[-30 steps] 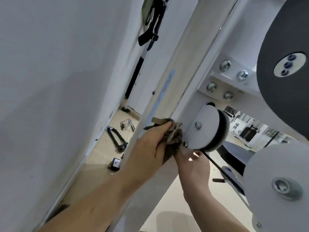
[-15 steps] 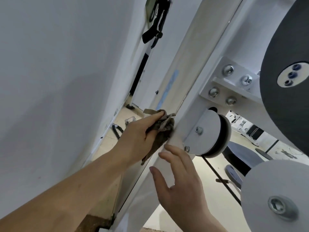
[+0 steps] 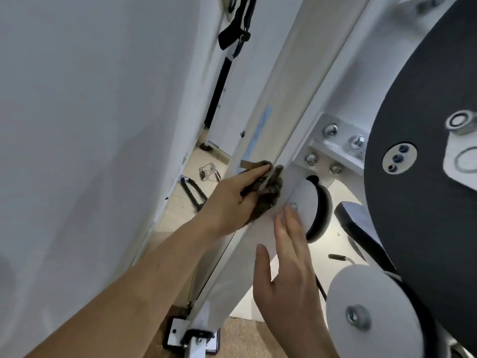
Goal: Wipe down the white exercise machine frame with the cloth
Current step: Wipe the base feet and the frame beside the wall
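The white exercise machine frame (image 3: 291, 81) runs as a slanted upright from top right down to the floor. My left hand (image 3: 232, 200) grips a crumpled grey-brown cloth (image 3: 268, 197) and presses it against the upright's edge, just left of a small white pulley (image 3: 307, 205). My right hand (image 3: 286, 275) lies flat on the frame below the cloth, fingers straight, fingertips near the pulley.
A white wall (image 3: 90, 125) stands close on the left. A large black disc (image 3: 423, 161) and a second white pulley (image 3: 371, 311) crowd the right. Cable handles (image 3: 193, 192) lie on the tiled floor behind the frame. A black strap (image 3: 237, 27) hangs at the top.
My right hand came out from under the pulley and now lies flat on the frame. My left hand and the cloth stayed beside the small pulley while the view shifted.
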Available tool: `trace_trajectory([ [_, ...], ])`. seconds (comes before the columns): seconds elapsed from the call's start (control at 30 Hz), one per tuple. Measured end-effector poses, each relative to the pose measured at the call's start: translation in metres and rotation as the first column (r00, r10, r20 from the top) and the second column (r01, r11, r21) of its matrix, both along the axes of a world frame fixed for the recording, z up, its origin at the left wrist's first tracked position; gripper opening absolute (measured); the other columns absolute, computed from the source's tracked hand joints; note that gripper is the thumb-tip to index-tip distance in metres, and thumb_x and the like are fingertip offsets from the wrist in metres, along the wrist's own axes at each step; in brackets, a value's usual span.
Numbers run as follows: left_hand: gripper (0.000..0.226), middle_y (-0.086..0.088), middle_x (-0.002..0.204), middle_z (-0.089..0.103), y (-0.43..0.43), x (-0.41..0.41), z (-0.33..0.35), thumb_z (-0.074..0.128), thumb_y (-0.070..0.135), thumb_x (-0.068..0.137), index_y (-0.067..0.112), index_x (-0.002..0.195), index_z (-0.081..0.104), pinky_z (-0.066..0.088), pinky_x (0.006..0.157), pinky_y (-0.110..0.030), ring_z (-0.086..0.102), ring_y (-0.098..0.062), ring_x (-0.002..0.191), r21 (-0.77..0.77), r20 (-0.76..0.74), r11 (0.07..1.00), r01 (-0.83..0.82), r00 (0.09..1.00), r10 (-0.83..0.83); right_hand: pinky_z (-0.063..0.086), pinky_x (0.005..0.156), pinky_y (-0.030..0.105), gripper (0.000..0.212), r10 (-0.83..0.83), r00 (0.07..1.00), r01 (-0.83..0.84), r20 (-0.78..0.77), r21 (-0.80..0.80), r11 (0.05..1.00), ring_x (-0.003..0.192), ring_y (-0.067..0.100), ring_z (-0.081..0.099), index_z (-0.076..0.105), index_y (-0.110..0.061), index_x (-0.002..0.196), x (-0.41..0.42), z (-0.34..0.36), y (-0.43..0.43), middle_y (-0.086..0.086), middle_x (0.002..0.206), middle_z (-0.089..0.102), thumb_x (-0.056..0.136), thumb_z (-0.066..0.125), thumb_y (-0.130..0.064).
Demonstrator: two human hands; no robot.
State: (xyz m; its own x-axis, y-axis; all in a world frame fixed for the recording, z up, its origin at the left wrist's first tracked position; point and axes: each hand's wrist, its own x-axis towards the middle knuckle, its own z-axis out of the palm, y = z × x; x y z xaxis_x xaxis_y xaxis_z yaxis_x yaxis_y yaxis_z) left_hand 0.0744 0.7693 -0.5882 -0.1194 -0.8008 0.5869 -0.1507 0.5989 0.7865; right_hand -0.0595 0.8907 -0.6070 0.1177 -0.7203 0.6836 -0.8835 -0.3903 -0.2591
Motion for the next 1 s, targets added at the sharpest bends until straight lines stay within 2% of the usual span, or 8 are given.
trace_trajectory([
  [0.07, 0.052, 0.016, 0.146, 0.057, 0.004, 0.000, -0.007, 0.057, 0.011, 0.103, 0.035, 0.149, 0.052, 0.040, 0.115, -0.021, 0.050, 0.007, 0.133, 0.059, 0.000, 0.996, 0.069, 0.998, -0.069, 0.016, 0.120, 0.009, 0.061, -0.027, 0.985, 0.012, 0.172, 0.085, 0.996, 0.157, 0.000, 0.013, 0.034, -0.010, 0.160, 0.006, 0.008, 0.004, -0.013, 0.171, 0.018, 0.102, 0.046, -0.024],
  [0.2, 0.051, 0.020, 0.143, 0.057, 0.011, -0.005, -0.005, 0.057, 0.017, 0.104, 0.045, 0.147, 0.051, 0.044, 0.114, -0.028, 0.051, 0.005, 0.133, 0.087, -0.047, 0.993, 0.079, 0.996, -0.075, 0.020, 0.110, -0.001, 0.059, -0.029, 0.955, 0.024, 0.294, 0.023, 0.999, 0.151, -0.008, 0.023, 0.041, -0.015, 0.157, 0.014, 0.013, 0.007, -0.016, 0.167, 0.028, 0.099, 0.050, -0.015],
  [0.4, 0.056, 0.018, 0.143, 0.059, -0.006, -0.008, 0.049, 0.054, 0.007, 0.102, 0.040, 0.148, 0.051, 0.043, 0.111, -0.018, 0.052, 0.006, 0.131, -0.005, -0.078, 0.991, 0.132, 0.988, -0.132, 0.039, 0.120, 0.036, 0.078, -0.010, 0.877, 0.006, 0.481, 0.009, 1.000, 0.152, 0.004, 0.032, 0.031, -0.030, 0.161, 0.016, 0.016, 0.005, -0.021, 0.164, 0.034, 0.087, 0.045, -0.009],
  [0.47, 0.059, 0.020, 0.138, 0.063, 0.006, -0.011, 0.028, 0.052, 0.006, 0.102, 0.044, 0.148, 0.050, 0.046, 0.110, -0.023, 0.057, 0.006, 0.126, 0.058, -0.111, 0.991, 0.123, 0.987, -0.116, 0.036, 0.120, 0.037, 0.082, -0.004, 0.853, -0.014, 0.521, 0.029, 0.999, 0.151, 0.000, 0.032, 0.026, -0.035, 0.161, 0.019, 0.020, 0.007, -0.022, 0.163, 0.035, 0.085, 0.043, -0.007],
  [0.6, 0.056, 0.016, 0.132, 0.067, 0.016, -0.011, 0.026, 0.051, 0.007, 0.102, 0.042, 0.145, 0.054, 0.052, 0.106, -0.032, 0.062, 0.000, 0.120, 0.082, -0.124, 0.992, 0.095, 0.989, -0.084, 0.031, 0.124, 0.029, 0.085, -0.074, 0.862, -0.008, 0.501, 0.159, 0.987, 0.150, -0.008, 0.026, 0.018, -0.048, 0.158, 0.020, 0.030, 0.015, -0.030, 0.164, 0.026, 0.097, 0.047, 0.003],
  [0.77, 0.052, 0.012, 0.143, 0.060, -0.004, -0.013, 0.096, 0.049, 0.004, 0.104, 0.032, 0.147, 0.055, 0.043, 0.109, -0.016, 0.055, 0.002, 0.129, -0.072, -0.168, 0.982, 0.172, 0.969, -0.182, 0.028, 0.124, 0.028, 0.090, -0.100, 0.895, 0.018, 0.434, 0.189, 0.982, 0.153, -0.006, 0.021, 0.013, -0.046, 0.161, 0.021, 0.028, 0.018, -0.032, 0.166, 0.016, 0.097, 0.051, 0.004],
  [0.9, 0.061, 0.012, 0.134, 0.066, 0.013, -0.014, 0.009, 0.046, 0.005, 0.103, 0.047, 0.148, 0.048, 0.051, 0.106, -0.027, 0.062, -0.003, 0.121, 0.044, -0.074, 0.995, 0.086, 0.994, -0.082, 0.020, 0.119, 0.012, 0.089, -0.084, 0.933, -0.005, 0.351, 0.245, 0.969, 0.150, -0.015, 0.012, 0.009, -0.042, 0.163, 0.014, 0.015, 0.018, -0.036, 0.165, 0.011, 0.098, 0.052, 0.000],
  [1.0, 0.060, 0.021, 0.132, 0.064, 0.033, -0.002, -0.067, 0.049, 0.004, 0.099, 0.044, 0.144, 0.055, 0.049, 0.108, -0.029, 0.060, 0.006, 0.118, 0.172, 0.085, 0.985, -0.027, 0.996, 0.013, 0.025, 0.121, 0.017, 0.078, -0.101, 0.927, -0.028, 0.361, 0.335, 0.942, 0.148, -0.014, 0.021, 0.023, -0.039, 0.162, 0.008, -0.009, 0.023, -0.033, 0.161, 0.026, 0.099, 0.053, -0.003],
])
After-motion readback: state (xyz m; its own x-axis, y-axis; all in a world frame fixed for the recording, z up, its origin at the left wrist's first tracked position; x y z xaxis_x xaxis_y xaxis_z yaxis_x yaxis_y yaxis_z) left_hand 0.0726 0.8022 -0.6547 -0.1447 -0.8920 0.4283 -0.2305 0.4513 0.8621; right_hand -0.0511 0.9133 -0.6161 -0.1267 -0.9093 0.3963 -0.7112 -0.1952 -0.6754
